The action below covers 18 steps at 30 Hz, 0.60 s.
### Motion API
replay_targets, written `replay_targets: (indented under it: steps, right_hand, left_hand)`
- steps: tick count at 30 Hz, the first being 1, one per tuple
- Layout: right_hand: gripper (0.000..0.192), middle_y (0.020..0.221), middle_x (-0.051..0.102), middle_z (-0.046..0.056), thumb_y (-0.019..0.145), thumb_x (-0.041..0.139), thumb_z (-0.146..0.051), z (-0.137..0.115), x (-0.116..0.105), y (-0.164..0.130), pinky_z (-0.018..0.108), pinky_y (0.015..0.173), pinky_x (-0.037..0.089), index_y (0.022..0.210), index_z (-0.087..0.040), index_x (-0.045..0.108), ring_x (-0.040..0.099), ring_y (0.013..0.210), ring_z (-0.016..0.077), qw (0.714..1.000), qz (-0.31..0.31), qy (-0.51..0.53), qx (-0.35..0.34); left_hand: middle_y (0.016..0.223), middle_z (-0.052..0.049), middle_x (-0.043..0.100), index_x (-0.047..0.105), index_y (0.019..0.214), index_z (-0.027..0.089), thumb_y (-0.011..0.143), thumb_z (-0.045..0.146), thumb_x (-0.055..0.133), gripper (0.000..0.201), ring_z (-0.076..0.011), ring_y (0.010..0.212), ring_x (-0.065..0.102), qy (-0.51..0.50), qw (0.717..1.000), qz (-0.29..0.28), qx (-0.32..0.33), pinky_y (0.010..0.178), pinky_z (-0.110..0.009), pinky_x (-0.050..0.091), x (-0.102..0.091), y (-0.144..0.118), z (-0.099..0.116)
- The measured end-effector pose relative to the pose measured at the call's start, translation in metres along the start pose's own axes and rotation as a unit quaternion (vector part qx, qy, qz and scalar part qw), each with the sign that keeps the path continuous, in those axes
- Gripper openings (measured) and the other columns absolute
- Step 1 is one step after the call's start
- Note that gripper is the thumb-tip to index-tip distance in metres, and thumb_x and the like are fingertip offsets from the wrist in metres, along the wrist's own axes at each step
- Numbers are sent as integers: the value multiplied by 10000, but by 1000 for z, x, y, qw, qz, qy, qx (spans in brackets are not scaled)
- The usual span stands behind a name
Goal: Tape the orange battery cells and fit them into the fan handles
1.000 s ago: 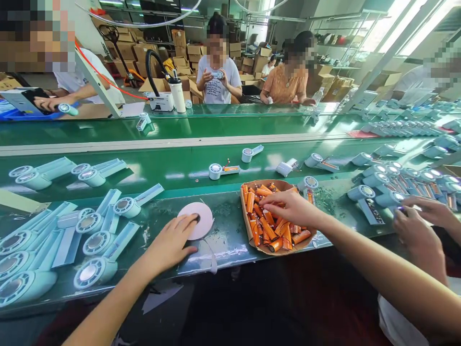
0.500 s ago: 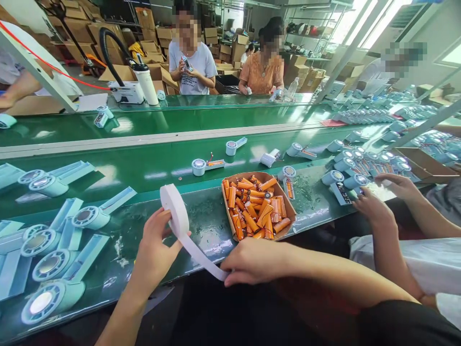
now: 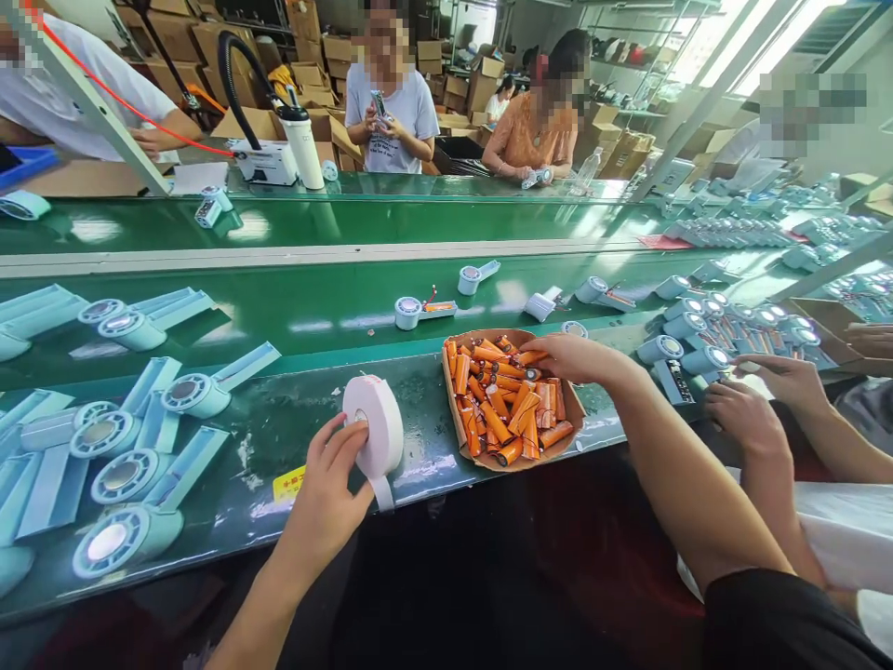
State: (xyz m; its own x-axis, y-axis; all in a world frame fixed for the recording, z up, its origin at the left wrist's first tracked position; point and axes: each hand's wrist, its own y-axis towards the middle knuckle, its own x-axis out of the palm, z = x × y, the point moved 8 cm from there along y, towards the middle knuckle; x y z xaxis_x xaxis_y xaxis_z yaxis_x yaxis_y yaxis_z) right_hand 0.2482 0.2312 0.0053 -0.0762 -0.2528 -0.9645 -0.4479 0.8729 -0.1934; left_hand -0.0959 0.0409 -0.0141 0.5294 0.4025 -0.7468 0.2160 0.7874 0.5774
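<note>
The left hand (image 3: pixel 327 498) holds a white roll of foam tape (image 3: pixel 373 430) on edge at the near lip of the green bench (image 3: pixel 293 419), thumb at its core and fingers curled round the rim, a short tail hanging loose. It looks light and slightly squashy — best gripped through the core. The right hand (image 3: pixel 572 358) rests on orange cylindrical battery cells (image 3: pixel 502 409) in a shallow brown cardboard tray (image 3: pixel 574 407) — smooth, stiff, likely to roll; whether its fingers have closed on one cannot be told.
</note>
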Motion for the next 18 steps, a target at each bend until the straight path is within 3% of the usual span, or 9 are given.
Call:
replay_targets:
  steps: [2, 5, 6, 8, 10, 12, 15, 18]
  right_hand:
    - [360, 1237, 811, 104, 877, 614, -119, 4, -2, -3, 423, 1053, 552, 1166, -215, 807, 738, 1184, 317, 1000, 1, 19, -6]
    - [269, 1149, 825, 95, 921, 628, -235, 15, -23, -20, 463, 1047, 556, 1142, -229, 782, 749, 1129, 310, 981, 130, 145, 28]
    - [275, 1141, 824, 85, 943, 633, -299, 17, -30, -31, 460, 1016, 574, 1185, -244, 753, 756, 1090, 290, 954, 188, 229, 37]
    - [333, 1158, 815, 71, 958, 668, -428, 14, -35, -54, 439, 945, 606, 1254, -277, 688, 764, 1003, 245, 865, 268, 424, 33]
    - [395, 1213, 798, 72, 931, 735, -509, -7, -28, -69, 411, 899, 625, 1257, -297, 663, 765, 944, 211, 781, 257, 569, 4]
    - [430, 1257, 781, 77, 878, 817, -529, -39, -16, -76, 393, 881, 634, 1217, -296, 690, 769, 928, 202, 734, 211, 645, -19]
    - [455, 1235, 788, 82, 804, 906, -506, -79, 1, -80, 402, 918, 636, 1164, -272, 754, 774, 983, 227, 714, 146, 684, -35]
    - [483, 1145, 812, 77, 775, 942, -463, -99, 15, -81, 428, 959, 634, 1181, -263, 775, 776, 1024, 247, 697, 105, 708, -35]
  left_hand:
    - [1254, -119, 706, 586, 1282, 200, 903, 109, 609, 390, -334, 1323, 594, 9, 1000, -3, 4, 1016, -497, 629, -2, -1, 1]
    - [1250, -122, 706, 589, 1302, 205, 921, 97, 573, 396, -343, 1309, 585, 26, 999, -3, 17, 995, -502, 626, -7, -3, 5]
    - [1244, -123, 709, 593, 1307, 205, 925, 82, 557, 402, -348, 1307, 578, 35, 999, -2, 24, 988, -507, 621, -8, -4, 8]
    - [1219, -124, 718, 612, 1299, 199, 929, 49, 540, 406, -361, 1300, 563, 48, 998, -6, 41, 967, -504, 611, -11, -3, 17]
    - [1190, -119, 729, 640, 1272, 193, 926, 18, 546, 399, -364, 1279, 556, 49, 997, -12, 59, 941, -482, 600, -12, -1, 28]
    - [1175, -111, 737, 664, 1258, 193, 919, 0, 564, 402, -356, 1255, 554, 42, 996, -23, 76, 923, -454, 593, -11, 3, 40]
    - [1163, -93, 749, 688, 1270, 209, 913, -7, 580, 431, -341, 1240, 546, 35, 994, -42, 96, 918, -428, 589, -7, 10, 54]
    - [1161, -84, 760, 705, 1277, 212, 921, 4, 595, 426, -328, 1238, 534, 38, 991, -59, 110, 943, -424, 582, -5, 15, 62]
